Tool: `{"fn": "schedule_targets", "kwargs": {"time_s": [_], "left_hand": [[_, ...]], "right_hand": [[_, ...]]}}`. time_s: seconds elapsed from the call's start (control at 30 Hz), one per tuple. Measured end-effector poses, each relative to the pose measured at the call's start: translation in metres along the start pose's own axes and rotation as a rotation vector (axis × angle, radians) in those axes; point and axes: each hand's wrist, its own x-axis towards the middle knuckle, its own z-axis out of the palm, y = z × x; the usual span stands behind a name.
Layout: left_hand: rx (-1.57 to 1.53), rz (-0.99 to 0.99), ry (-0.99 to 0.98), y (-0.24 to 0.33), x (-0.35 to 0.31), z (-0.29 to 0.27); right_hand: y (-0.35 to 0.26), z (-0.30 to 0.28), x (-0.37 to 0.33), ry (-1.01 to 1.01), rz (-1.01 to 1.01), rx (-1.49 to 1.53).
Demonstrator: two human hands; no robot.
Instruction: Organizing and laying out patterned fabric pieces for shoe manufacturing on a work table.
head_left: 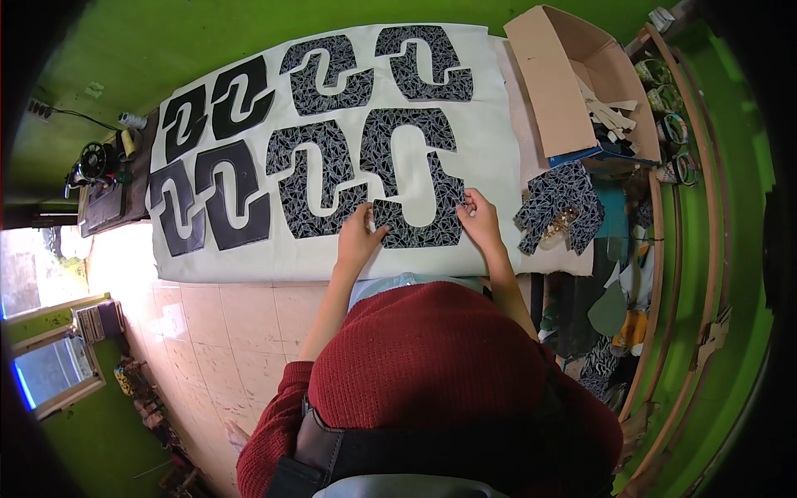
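At the near edge of the white-covered table, my left hand [359,238] pinches the left edge of a black-and-white patterned hook-shaped cutout [444,222]. On the opposite side, my right hand [482,220] has thumb and fingers closed at that cutout's right edge. The piece lies flat on the white sheet [324,263]. Just above it is a matching inverted hook-shaped piece [407,118], and together they surround a long rounded gap. Left of my left hand lies another patterned pair [290,195].
Two more patterned pairs [311,87] [452,87] lie along the far side. Plain dark cutouts [237,158] fill the left. An open cardboard box [540,83] with strips stands far right, above a patterned scrap [573,195]. A sewing machine [93,162] is at far left.
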Motion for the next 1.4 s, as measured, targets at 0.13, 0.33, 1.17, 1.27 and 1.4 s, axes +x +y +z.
{"fn": "schedule_targets", "kwargs": {"time_s": [0.13, 0.33, 1.17, 1.27, 1.4], "left_hand": [[0.021, -0.055, 0.016, 0.000, 0.003, -0.002], [0.058, -0.009, 0.049, 0.006, 0.013, -0.004], [0.295, 0.488, 0.024, 0.096, 0.067, -0.012], [0.180, 0.440, 0.065, 0.087, 0.066, -0.012], [0.025, 0.244, 0.004, 0.085, 0.061, -0.017]], "right_hand": [[0.003, 0.000, 0.001, 0.028, -0.030, 0.013], [-0.008, -0.005, 0.003, -0.002, 0.039, -0.091], [-0.084, -0.017, 0.068, -0.337, -0.199, 0.012], [-0.075, -0.013, 0.065, -0.322, -0.146, 0.049], [-0.031, -0.011, 0.054, -0.248, -0.156, 0.142]]}}
